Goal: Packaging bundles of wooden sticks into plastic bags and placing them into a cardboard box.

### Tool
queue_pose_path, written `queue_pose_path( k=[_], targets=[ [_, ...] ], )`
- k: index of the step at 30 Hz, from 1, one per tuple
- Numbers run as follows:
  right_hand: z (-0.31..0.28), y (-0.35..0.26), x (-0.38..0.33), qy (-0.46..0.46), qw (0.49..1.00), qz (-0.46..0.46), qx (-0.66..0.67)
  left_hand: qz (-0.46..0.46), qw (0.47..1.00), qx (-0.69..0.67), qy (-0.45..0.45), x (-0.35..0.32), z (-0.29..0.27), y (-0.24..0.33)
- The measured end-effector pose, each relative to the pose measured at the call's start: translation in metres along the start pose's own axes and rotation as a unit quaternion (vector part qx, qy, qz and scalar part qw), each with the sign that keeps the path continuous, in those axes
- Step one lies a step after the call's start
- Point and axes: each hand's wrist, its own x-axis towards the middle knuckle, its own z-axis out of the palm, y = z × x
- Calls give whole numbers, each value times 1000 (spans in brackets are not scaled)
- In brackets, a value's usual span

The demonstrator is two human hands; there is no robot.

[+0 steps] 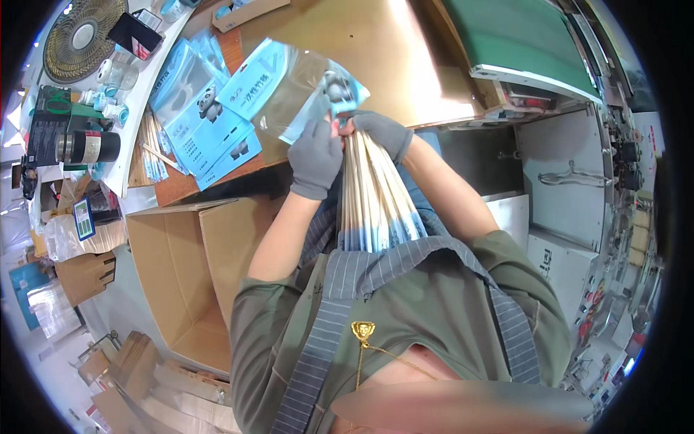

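My left hand (316,160), in a grey glove with bare fingertips, is closed in a pinch at the edge of a clear and blue plastic bag (296,87) with a panda print. Close beside it, my right hand (383,136), gloved the same way, pinches that bag too. The bag lies tilted over the table's edge, and no contents show through its clear part. Below both hands, a fan of paper-wrapped chopsticks (372,188) with blue ends rests against my striped apron (426,253). Its upper ends are partly hidden by my fingers.
More blue panda bags (210,123) lie piled at the table's left, beside loose wrapped chopsticks (152,148). An open cardboard box (173,267) stands below. A black thermos (88,147), a phone (135,35) and a fan (83,36) are farther left. A green-topped surface (520,40) is at right.
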Motion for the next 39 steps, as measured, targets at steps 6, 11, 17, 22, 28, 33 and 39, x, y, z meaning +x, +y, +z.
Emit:
queue_pose_path(
  k=[6,11,17,22,28,33,39],
  targets=[
    [-11,14,-6,17,782,-267,-563,154,982,-81,72,-13,-15,21],
    [49,49,-87,144,961,37,232,181,976,-123,9,-42,-53,28],
    [28,14,-129,303,720,-250,-572,161,963,-215,-33,-51,-67,57],
    [48,-99,-98,370,511,-434,-643,52,970,-236,-2,72,-112,89],
    [98,-169,-100,291,534,-470,-640,109,968,-214,-77,164,-159,56],
    [70,-185,-65,241,551,-304,-739,208,960,101,-159,168,-132,25],
    [112,-184,-70,274,501,-281,-771,72,976,-100,-182,186,-155,71]
  ],
)
